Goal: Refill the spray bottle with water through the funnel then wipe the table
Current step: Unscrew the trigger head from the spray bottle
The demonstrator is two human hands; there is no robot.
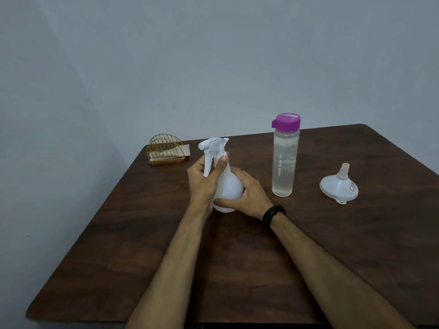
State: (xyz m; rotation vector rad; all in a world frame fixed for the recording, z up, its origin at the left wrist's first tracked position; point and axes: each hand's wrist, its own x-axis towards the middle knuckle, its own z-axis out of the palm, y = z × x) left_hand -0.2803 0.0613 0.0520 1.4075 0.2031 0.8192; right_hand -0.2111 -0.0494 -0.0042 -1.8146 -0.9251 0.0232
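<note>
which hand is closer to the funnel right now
Right. The right hand grips the spray bottle at its base, on the side facing the funnel. The left hand grips the bottle's neck, farther from the funnel.

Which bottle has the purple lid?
The tall clear water bottle, standing alone beside the funnel. The other one, the white spray bottle, has a white trigger top and both hands hold it.

Dim, even indoor light, soft shadows (none hard-edged), slightly soft focus, wide-angle bending at edges
</note>
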